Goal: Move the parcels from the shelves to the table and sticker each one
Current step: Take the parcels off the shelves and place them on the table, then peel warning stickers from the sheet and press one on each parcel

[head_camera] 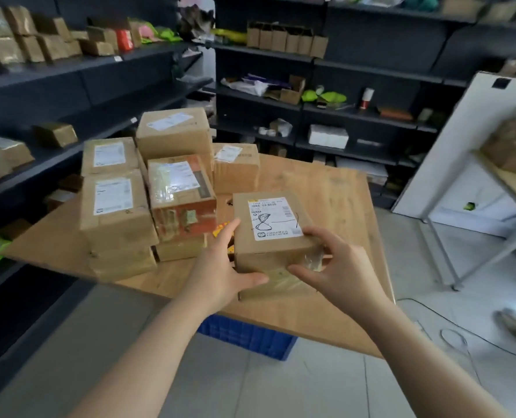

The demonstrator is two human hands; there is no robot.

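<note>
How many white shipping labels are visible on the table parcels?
6: left-rear box, left-front box, tall rear box, orange taped box, right-rear box, nearest box. More may be hidden.

Front parcel [271, 254]: plain brown cardboard, with clear glossy tape on the near face. Its label [276, 218]: white with black print and barcode, a yellow strip along the top edge, and a black hand-drawn figure like an 8. Middle box [184, 206]: orange-red print, white label under shiny tape. Left stack [115, 218]: brown cardboard, white labels. Small sheet [220, 229]: yellow with red marks. Worktop [335, 188]: light wood grain. Crate [250, 336]: blue. Shelves [356, 67]: dark grey. Bags [326, 96]: lime green. Floor [250, 387]: pale grey tiles.
</note>
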